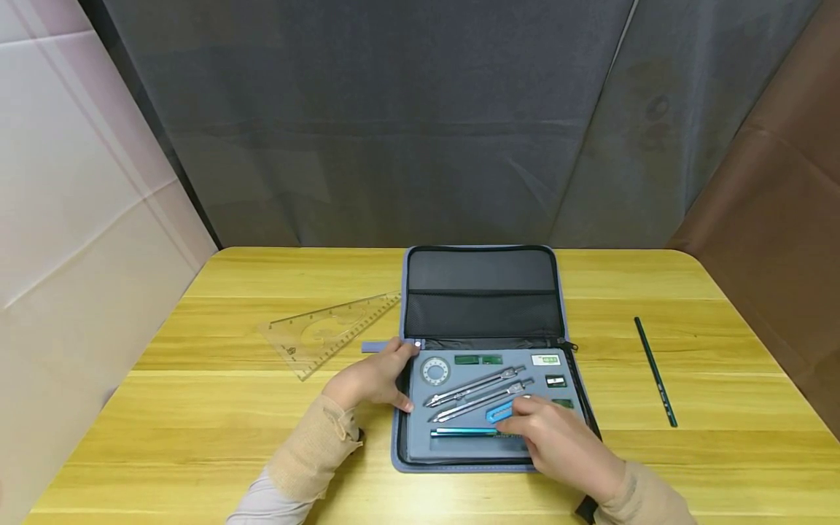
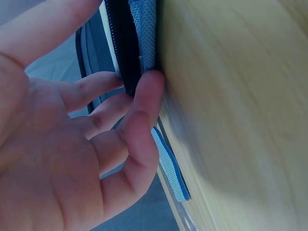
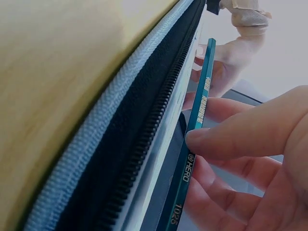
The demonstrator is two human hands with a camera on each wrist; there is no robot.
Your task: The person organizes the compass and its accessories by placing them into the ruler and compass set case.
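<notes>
An unzipped drawing-set case (image 1: pixel 482 295) lies on the table with its lid folded back. My right hand (image 1: pixel 558 441) is over the lower right of its grey tray (image 1: pixel 423 450). Between thumb and fingers it pinches a dark green pencil (image 3: pixel 195 120), printed HERO 1025, also seen along the tray's front. A blue clip-shaped piece (image 1: pixel 500 413) lies beside my right fingertips, partly hidden. At the case's left edge, my left hand (image 1: pixel 374 375) holds the rim, thumb at the tray's side, curled fingers against the zipper edge (image 2: pixel 126 57). Two metal compasses (image 1: pixel 475 386) lie in the tray.
A clear set square (image 1: pixel 331 332) lies left of the case, and another dark green pencil (image 1: pixel 656 372) lies to its right. The tray also holds a round dial (image 1: pixel 435 370), a white eraser (image 1: pixel 545 359) and a sharpener (image 1: pixel 555 380). Grey cloth (image 1: pixel 394 131) hangs behind the table.
</notes>
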